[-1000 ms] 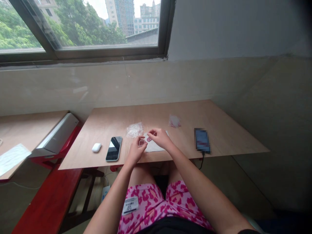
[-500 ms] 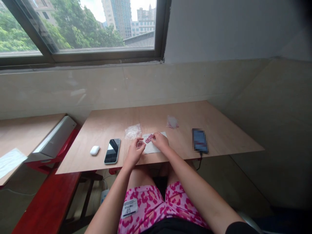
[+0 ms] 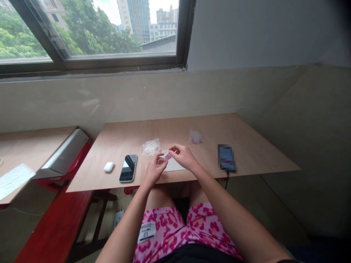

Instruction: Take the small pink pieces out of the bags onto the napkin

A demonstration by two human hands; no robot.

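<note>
2 bare hands are held close together over a plywood tabletop [image 3: 219,128], above a white paper sheet [image 3: 174,166]. The left hand [image 3: 154,171] is curled, and a small transparent piece [image 3: 161,161] appears to be grasped between its thumb and fingers; its shape is hard to make out, and part of it is hidden by the hand. The right hand [image 3: 184,157] is bent forward, with its fingers [image 3: 175,148] drawn toward a small pink strip [image 3: 168,156]. The strip is seen at the upper-left part of the sheet, between the 2 hands. Whether it is grasped or only touched cannot be told, since it is partly hidden by the fingers.

A crumpled clear plastic bag [image 3: 150,147] is lying just beyond the left hand, and a small bag with pink contents [image 3: 195,137] is placed farther right. A smartphone [image 3: 128,168] and a small white oval device [image 3: 109,167] are lying to the left. On the right, a pixelated device [image 3: 226,157] is obscured, with a black cable [image 3: 226,183] running down past the table edge.
</note>
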